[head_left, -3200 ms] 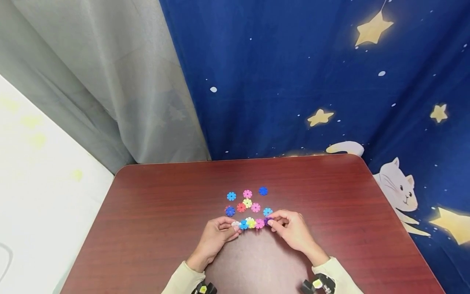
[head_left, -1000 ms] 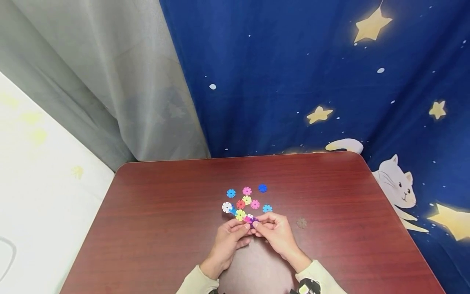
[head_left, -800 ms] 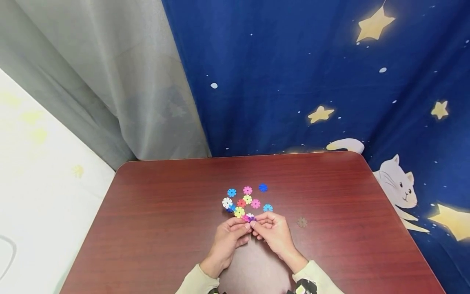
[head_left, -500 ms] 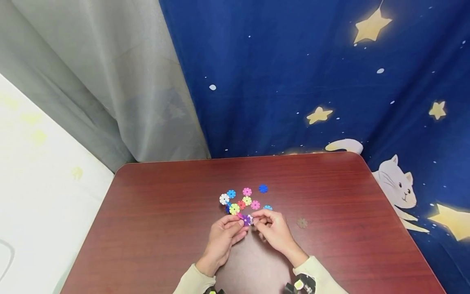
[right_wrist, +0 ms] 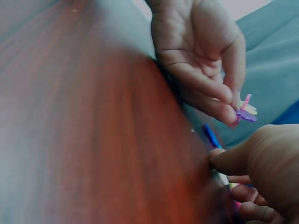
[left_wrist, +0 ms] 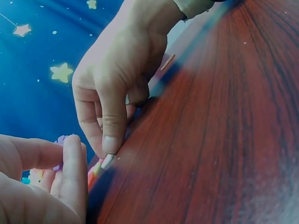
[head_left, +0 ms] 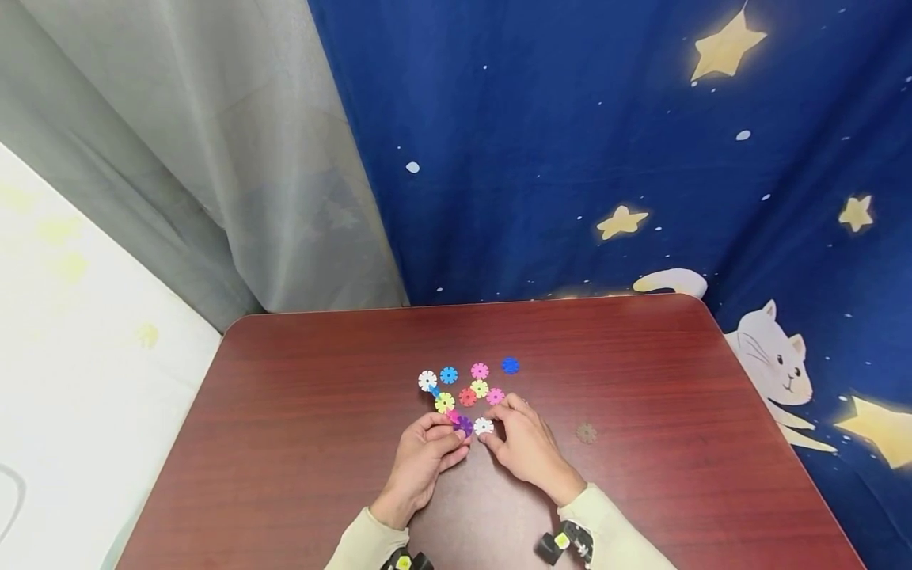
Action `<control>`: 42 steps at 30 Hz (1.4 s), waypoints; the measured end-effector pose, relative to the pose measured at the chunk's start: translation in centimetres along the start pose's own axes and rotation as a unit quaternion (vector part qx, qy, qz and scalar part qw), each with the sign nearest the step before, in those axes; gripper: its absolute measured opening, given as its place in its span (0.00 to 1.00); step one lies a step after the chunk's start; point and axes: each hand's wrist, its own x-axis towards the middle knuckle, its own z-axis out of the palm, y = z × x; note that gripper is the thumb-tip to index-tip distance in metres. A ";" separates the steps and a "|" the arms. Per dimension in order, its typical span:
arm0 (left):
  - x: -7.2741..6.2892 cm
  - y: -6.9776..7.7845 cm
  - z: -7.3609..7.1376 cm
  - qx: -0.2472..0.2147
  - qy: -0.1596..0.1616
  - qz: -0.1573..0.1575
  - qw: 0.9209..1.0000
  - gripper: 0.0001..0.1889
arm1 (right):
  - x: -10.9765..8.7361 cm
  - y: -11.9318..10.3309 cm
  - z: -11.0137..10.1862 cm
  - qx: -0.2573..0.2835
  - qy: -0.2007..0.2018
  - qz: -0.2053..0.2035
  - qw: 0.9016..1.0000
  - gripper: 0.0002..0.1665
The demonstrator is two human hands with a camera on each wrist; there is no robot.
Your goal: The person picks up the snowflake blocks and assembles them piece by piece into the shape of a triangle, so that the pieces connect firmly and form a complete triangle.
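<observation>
My left hand [head_left: 422, 457] pinches a purple snowflake disc [head_left: 464, 426] at the near end of a joined chain. From there the chain runs up and left through a pink disc [head_left: 452, 416], a yellow disc [head_left: 445, 403] and a blue disc [head_left: 435, 391] to a white end disc [head_left: 427, 381]. A separate white snowflake disc [head_left: 483, 426] lies just right of the purple one, with a small gap between. Thumb and fingertip of my right hand [head_left: 526, 445] grip its edge; the left wrist view shows this white disc [left_wrist: 108, 161] low at the tabletop.
Loose snowflake discs lie beyond the hands: a light blue one [head_left: 448, 375], a red one [head_left: 467, 397], a pale yellow one [head_left: 480, 389], pink ones and a dark blue one [head_left: 510, 365]. A grey-brown disc [head_left: 587, 433] sits right of my right hand on the reddish-brown table [head_left: 299, 443].
Earlier both hands held the chain level, then met at its purple end. Now the left hand has shifted left with the chain slanting away, and the right hand is apart at the loose white disc.
</observation>
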 end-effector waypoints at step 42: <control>0.1 0.0 0.3 0.019 0.001 -0.006 1.000 0.18 | -0.4 0.3 -1.7 0.221 0.027 -0.030 0.974 0.03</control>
